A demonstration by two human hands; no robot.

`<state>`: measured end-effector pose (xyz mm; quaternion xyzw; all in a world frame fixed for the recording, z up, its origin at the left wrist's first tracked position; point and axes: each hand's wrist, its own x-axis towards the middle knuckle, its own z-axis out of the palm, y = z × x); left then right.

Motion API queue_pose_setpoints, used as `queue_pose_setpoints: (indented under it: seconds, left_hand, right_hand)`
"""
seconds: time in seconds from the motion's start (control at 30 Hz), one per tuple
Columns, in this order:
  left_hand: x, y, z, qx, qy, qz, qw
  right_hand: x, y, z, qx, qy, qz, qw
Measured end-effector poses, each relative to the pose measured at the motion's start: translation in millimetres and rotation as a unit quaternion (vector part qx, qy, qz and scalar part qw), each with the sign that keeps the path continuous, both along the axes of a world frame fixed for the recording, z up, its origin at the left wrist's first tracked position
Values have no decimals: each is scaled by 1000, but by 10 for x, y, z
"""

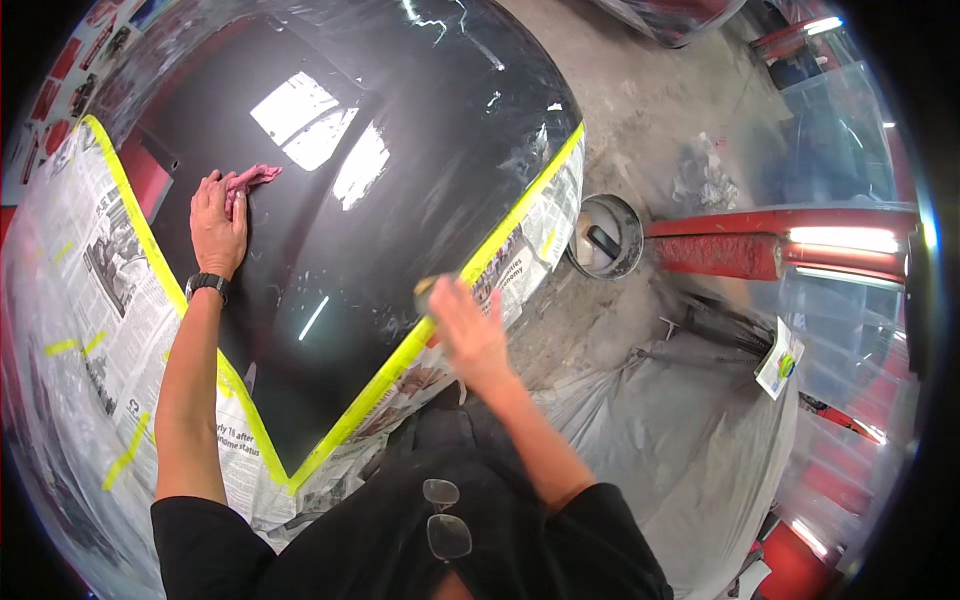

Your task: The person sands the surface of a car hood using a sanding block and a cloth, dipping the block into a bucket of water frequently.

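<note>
A glossy dark car panel [250,255] fills the middle and far left, its sides edged with bright yellow masking tape [372,397] and masked newspaper [120,290]. My left hand [217,222] lies on the panel, fingers closed over a crumpled pink cloth [254,177]. Near the right taped edge, my right hand [472,335] is smeared by motion. At its fingertips is a small yellow-and-dark block [428,290], too blurred to tell its exact kind. Whether the block touches the panel cannot be made out.
On the concrete floor to the right stands a bucket [638,232] with a black object inside. A red beam [720,255] runs beyond it. Grey sheeting [650,440] covers something at the lower right. Clear plastic [830,130] hangs at the far right.
</note>
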<state>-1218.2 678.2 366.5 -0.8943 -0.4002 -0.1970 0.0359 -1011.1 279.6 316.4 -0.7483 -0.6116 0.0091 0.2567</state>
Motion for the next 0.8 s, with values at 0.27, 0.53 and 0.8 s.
queue_pose_setpoints:
  seconds: [0.27,0.53,0.8]
  left_hand:
    - [-29,17,-40,5,6,1,1000]
    - [136,-9,-87,4,-10,-17,1000]
    - [-49,12,1,10,2,1,1000]
  right_hand:
    - [-28,166,-96,-9,29,-116,993]
    - [1473,593,-177,-26,2,-218,976]
    - [177,106,-216,-31,-62,-57,996]
